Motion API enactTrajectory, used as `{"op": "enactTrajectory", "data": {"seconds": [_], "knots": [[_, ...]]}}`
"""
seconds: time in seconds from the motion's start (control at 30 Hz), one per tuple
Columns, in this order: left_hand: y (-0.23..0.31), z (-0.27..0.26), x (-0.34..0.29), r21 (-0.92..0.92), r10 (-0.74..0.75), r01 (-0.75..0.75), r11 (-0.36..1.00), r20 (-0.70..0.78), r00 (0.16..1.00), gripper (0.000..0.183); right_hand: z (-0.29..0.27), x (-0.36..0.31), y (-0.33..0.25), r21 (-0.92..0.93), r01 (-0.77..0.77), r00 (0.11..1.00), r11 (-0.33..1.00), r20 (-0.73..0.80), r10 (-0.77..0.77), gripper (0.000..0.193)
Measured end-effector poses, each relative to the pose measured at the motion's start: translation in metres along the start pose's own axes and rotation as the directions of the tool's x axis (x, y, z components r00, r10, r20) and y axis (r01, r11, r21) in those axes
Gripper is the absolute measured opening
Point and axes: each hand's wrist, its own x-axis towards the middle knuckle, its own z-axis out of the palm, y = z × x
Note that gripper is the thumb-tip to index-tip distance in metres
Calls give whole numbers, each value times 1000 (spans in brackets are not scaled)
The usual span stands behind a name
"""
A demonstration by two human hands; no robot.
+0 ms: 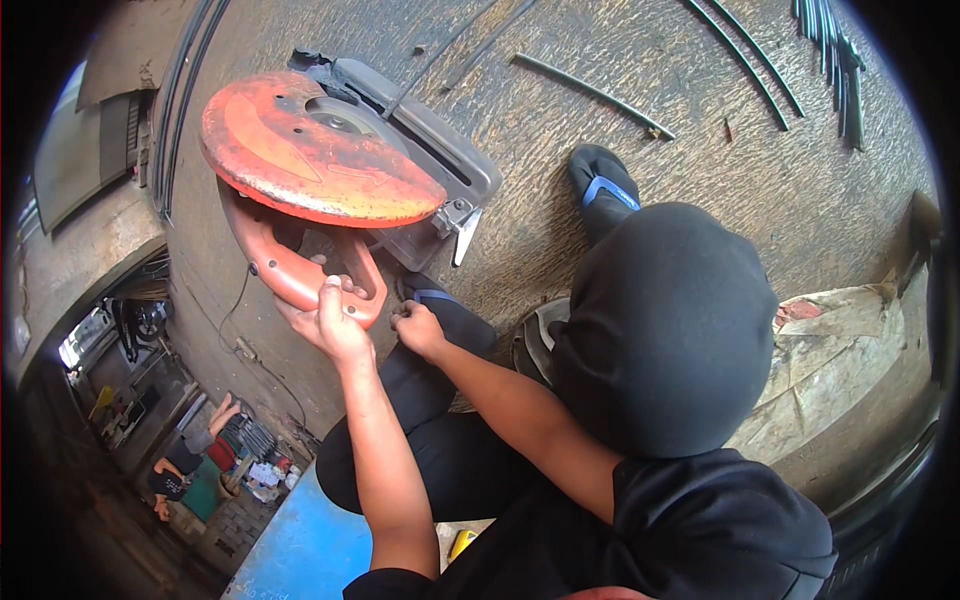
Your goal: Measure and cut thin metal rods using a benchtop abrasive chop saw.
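Observation:
A chop saw with a worn orange round guard [320,150] and a dark grey base [440,150] stands on the ground ahead of me, to the left. My left hand [335,318] is wrapped round the lower end of its orange handle [290,275]. Just right of the handle, close to my left knee, my right hand [418,328] has its fingers curled in. What they hold, if anything, is hidden. The guard covers most of the saw's blade from view.
A thin metal rod [595,97] lies beyond the saw, and several dark bars [835,70] lie at the far right. A power cord [235,320] runs along the left. I sit by a blue surface [310,540] with a yellow object [462,543] nearby. Another person [190,455] is at lower left.

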Motion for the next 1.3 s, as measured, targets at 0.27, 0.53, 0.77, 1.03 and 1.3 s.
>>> {"op": "enactTrajectory", "data": {"seconds": [0.27,0.53,0.77,1.03,1.3], "knots": [[-15,3,-7,27,36,-36,999,-18,999,67,-16,-4,22,-168,-95,993,981,-87,82,30],[-29,7,-15,12,56,-56,998,9,998,70,-28,-3,29,-233,-144,989,962,-67,132,32],[-36,11,-18,46,64,-64,997,8,998,66,-31,-5,32,-226,-131,991,965,-10,132,35],[-43,15,-22,31,95,-95,995,5,996,66,-30,-7,36,-237,-104,994,966,-40,98,33],[-50,16,-24,71,80,-79,994,-13,997,68,-27,-17,26,-263,-110,994,958,-36,104,36]]}}
